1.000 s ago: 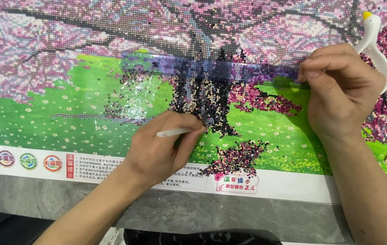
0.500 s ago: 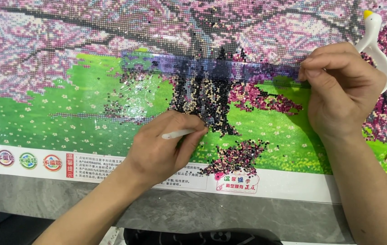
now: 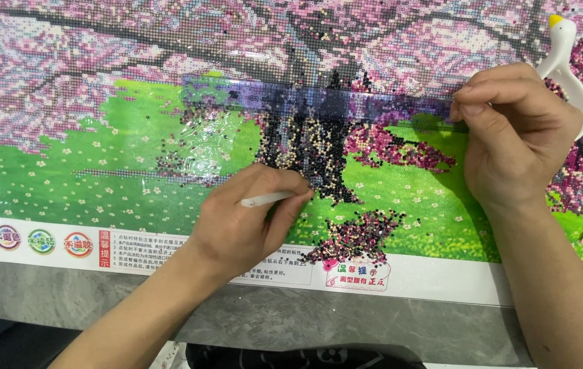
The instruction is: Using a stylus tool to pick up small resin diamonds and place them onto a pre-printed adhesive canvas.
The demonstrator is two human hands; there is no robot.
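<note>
Left hand (image 3: 243, 222) gripped a white pen (image 3: 264, 200), tip down on the dark tree trunk (image 3: 312, 160) mid-canvas (image 3: 120, 171), near the desk (image 3: 291, 318) front edge. Right hand (image 3: 510, 137) pinched the end of a clear ruler (image 3: 319, 102) lying across the canvas. White goose-shaped tray (image 3: 568, 61) sat just behind that hand.

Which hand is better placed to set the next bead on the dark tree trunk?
Left. The left hand already grips the white pen, its tip at the trunk's beaded edge. The right hand is off to the side, pinching the folded clear film.
</note>
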